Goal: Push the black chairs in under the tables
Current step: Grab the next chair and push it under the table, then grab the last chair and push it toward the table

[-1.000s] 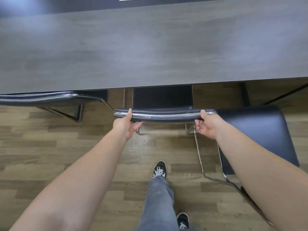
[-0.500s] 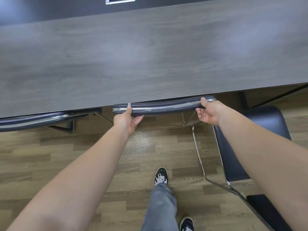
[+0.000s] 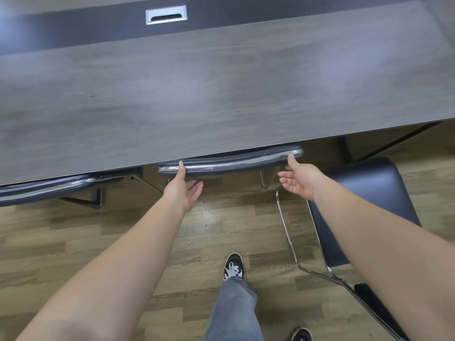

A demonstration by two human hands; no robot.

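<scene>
Your left hand (image 3: pixel 183 190) sits at the left end of the middle chair's backrest (image 3: pixel 230 161), thumb laid up against the chrome top rail, fingers loose and spread beneath it; nothing is clamped. Your right hand (image 3: pixel 299 179) is opened out too, thumb tip just touching the right end of the same rail, fingers fanned and apart from it; neither hand grips.

That backrest lies right at the grey table (image 3: pixel 221 89) edge, its seat hidden beneath the top, so this chair looks pushed home. 1 more chair (image 3: pixel 54 187) to the left shows only its curved rail poking out from under the edge; it also looks tucked in. The chair on your right (image 3: pixel 364 205) stands well out on the wood floor (image 3: pixel 73 237), black seat fully exposed, chrome cantilever frame (image 3: pixel 288 232) running back toward your foot; judging by the task, it is the 1 left to do.

Expect a light tubular chair, stiff in the frame, padded and slightly yielding at the seat; the polished rail will be slick under a bare palm, so take it at both ends of the backrest top, 2 hands wide apart, and push level. The sled base should slide on the boards yet may snag on the table leg (image 3: pixel 343 148).
</scene>
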